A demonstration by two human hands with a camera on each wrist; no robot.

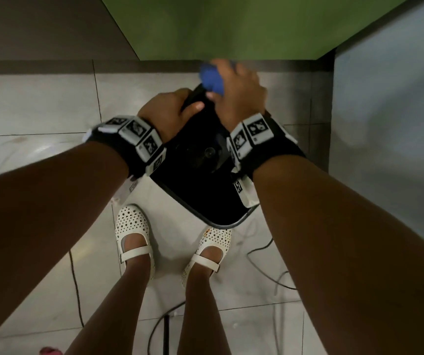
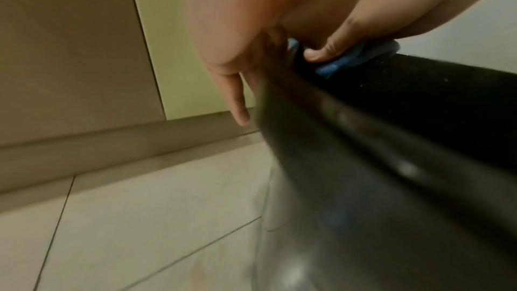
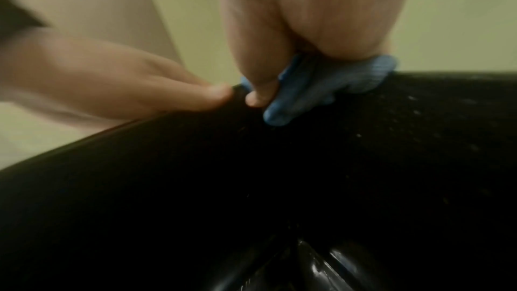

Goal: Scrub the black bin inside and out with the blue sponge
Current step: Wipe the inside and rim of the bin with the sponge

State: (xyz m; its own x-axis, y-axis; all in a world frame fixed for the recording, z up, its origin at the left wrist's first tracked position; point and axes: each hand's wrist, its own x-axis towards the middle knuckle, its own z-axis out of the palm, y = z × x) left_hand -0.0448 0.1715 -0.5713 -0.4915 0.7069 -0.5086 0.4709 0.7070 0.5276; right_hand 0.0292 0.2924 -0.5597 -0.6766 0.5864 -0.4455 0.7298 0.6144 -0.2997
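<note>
The black bin [image 1: 195, 172] is held up above the tiled floor, tilted, its open mouth facing me. My left hand [image 1: 170, 111] grips the bin's far rim, thumb inside, fingers over the outside wall [image 2: 363, 152]. My right hand [image 1: 234, 90] holds the blue sponge [image 1: 212, 78] and presses it onto that rim, just right of the left hand. From the right wrist, the sponge [image 3: 313, 87] is folded over the rim edge of the bin [image 3: 251, 185] under my fingers [image 3: 260, 87]. From the left wrist, the sponge [image 2: 344, 61] peeks out beneath the right hand's thumb.
A green wall panel [image 1: 231, 26] stands straight ahead, a pale wall [image 1: 390, 98] to the right. My feet in white shoes [image 1: 134, 237] stand on the tiled floor [image 1: 39, 111]. Dark cables [image 1: 264, 252] trail over the floor on the right.
</note>
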